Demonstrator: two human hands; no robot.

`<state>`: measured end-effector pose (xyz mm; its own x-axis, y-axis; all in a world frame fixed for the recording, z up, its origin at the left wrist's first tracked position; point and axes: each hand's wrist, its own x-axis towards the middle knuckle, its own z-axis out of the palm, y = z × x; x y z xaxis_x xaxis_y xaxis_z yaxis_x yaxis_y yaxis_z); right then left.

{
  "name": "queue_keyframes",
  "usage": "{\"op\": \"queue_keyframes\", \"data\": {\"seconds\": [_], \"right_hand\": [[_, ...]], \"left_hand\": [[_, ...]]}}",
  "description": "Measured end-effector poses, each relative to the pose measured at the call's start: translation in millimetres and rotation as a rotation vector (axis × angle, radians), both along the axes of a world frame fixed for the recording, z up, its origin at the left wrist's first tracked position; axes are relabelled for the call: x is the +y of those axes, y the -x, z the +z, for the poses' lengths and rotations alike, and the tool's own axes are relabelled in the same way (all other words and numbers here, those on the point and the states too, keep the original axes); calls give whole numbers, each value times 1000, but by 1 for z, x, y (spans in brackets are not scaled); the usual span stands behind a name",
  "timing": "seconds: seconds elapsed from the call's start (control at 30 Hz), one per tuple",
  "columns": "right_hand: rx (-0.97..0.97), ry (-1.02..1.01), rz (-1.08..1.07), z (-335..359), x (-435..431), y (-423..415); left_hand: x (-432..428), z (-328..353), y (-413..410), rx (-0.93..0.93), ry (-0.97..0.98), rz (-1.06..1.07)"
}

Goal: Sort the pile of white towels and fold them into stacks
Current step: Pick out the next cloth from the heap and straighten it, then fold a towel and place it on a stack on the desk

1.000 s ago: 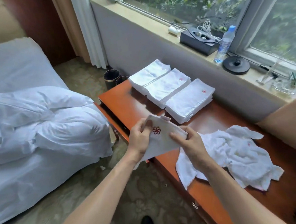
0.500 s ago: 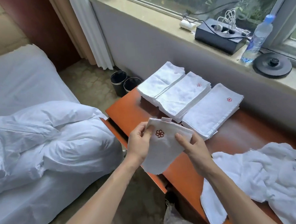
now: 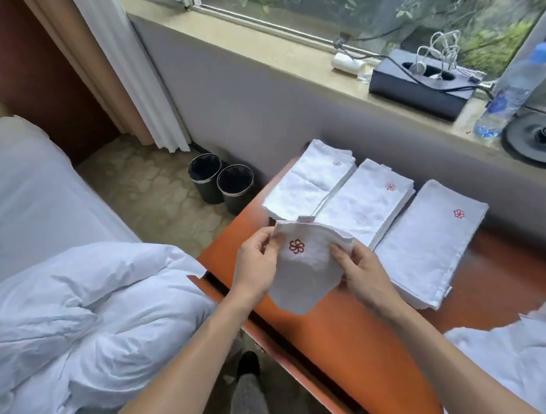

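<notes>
Towel [image 3: 304,270] is in the air over the near-left edge of the counter [image 3: 344,340], just near of the left stack [image 3: 308,176] and mid stack [image 3: 364,204]. Left grip [image 3: 257,265] pinches its top-left corner, beside the red flower logo. Right grip [image 3: 361,270] pinches the right edge. Both are grasping the towel, nothing else.

Handling, my read: small terry cloth, light, fully limp. The lower part sags into a rounded belly below the hands. Not slippery and not fragile. The nap gives plenty of friction, so a light pinch should do. It won't hold shape unsupported. Best taken by corners or hemmed edges with tension between the two hands; grabbed mid-panel it would likely bunch. Creases will probably only set once it's flat on the counter.

Right stack [image 3: 435,241] sits beside the other two, all three in a row with logos up at the far-right corner. Matching that orientation looks like the target.

Loose pile [image 3: 529,359] lies near right on the counter, well apart from the hands.
</notes>
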<state>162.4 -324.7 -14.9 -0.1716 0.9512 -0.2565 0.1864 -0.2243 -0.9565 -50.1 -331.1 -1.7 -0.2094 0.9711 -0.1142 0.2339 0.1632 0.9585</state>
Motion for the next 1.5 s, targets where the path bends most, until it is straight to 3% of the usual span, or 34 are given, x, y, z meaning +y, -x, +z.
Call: {"op": "queue_keyframes", "data": {"seconds": [0.27, 0.4, 0.73, 1.07, 1.5], "right_hand": [[-392, -110, -178, -1, 48, 80], [-477, -128, -222, 12, 65, 107], [-228, -111, -365, 52, 108, 117], [-164, -94, -420, 41, 168, 87], [-310, -20, -520, -17, 270, 70]], "left_hand": [[94, -23, 91, 119, -10, -287], [128, -7, 113, 172, -3, -351], [200, 37, 124, 160, -61, -501], [257, 45, 87, 234, -60, -497], [379, -19, 59, 121, 77, -583]]}}
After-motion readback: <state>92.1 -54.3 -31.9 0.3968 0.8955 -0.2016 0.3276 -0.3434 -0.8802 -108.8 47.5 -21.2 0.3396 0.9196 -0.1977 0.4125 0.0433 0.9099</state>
